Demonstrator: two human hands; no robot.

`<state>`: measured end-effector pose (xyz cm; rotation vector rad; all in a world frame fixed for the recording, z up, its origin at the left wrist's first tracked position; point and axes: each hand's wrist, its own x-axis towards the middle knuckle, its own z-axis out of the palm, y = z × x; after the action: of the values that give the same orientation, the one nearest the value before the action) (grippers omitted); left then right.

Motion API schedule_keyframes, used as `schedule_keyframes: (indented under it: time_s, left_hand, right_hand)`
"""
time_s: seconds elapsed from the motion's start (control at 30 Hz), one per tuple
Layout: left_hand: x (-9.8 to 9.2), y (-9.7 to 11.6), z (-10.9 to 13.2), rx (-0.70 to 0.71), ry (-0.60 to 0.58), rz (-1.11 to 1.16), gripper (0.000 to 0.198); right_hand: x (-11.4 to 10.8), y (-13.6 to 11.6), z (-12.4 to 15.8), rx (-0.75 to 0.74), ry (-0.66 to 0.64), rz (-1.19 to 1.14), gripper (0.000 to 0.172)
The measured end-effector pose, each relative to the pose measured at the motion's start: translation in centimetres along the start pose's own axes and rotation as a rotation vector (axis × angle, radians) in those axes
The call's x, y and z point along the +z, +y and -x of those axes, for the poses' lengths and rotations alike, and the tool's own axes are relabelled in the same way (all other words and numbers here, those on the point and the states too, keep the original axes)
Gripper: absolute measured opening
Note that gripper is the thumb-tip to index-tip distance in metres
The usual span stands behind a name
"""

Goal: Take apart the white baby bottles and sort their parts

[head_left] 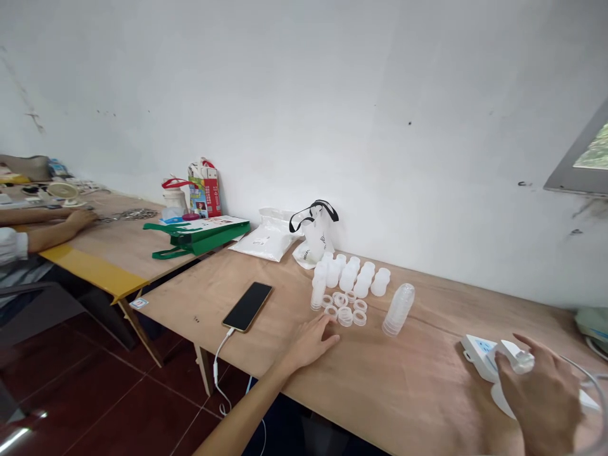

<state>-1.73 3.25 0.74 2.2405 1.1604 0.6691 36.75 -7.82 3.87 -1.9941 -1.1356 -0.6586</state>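
Note:
My left hand (pixel 310 343) rests on the plywood table, its fingers loosely stretched and apart. Its fingertips reach the nearest of several clear plastic rings (pixel 360 317), and nothing shows in its grip. Behind the rings stand several stacks of frosted plastic pieces (pixel 349 275), with a leaning stack of clear plastic cups (pixel 399 309) to their right. At the right side my right hand (pixel 546 389) curls its thumb and fingers about a small clear plastic piece (pixel 524 362), at the end of a white tabletop device (pixel 482 356). The palm hides part of the device.
A phone (pixel 247 307) with a white charging cable lies on the left of the table (pixel 361 392). White plastic packages (pixel 266 235) and a white bag (pixel 316 237) sit by the wall. On the adjoining table are a green bag (pixel 199 237) and another person's arm (pixel 57 231).

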Motion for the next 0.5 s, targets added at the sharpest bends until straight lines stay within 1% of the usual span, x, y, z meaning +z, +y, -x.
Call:
schedule_keyframes:
  time_s: [0.07,0.13,0.2,0.3,0.37,0.43,0.5]
  left_hand:
    - [0.1,-0.2,0.0,0.013,0.001,0.005,0.026]
    - [0.1,-0.2,0.0,0.015,0.001,0.003,0.026]
    - [0.1,-0.2,0.0,0.016,0.002,-0.001,0.025]
    - [0.0,-0.1,0.0,0.021,-0.006,0.001,0.025]
    - [-0.1,0.0,0.0,0.020,-0.019,0.010,0.024]
    - [-0.2,0.0,0.0,0.019,-0.029,0.028,0.024]
    - [-0.3,0.1,0.0,0.015,-0.036,0.056,0.024]
  right_hand:
    - [-0.1,0.6,-0.1,0.062,0.001,-0.012,0.063]
    - [-0.2,1.1,-0.2,0.128,-0.028,-0.034,0.063]
    - [-0.1,1.6,-0.3,0.202,-0.099,-0.044,0.064]
    - [0.1,2.0,-0.6,0.295,-0.213,-0.065,0.069]
    - [0.2,2.3,-0.7,0.356,-0.220,-0.102,0.072]
    - [0.4,2.4,-0.7,0.408,-0.196,-0.128,0.074]
    - [0.7,2.4,-0.6,0.410,-0.212,-0.127,0.076]
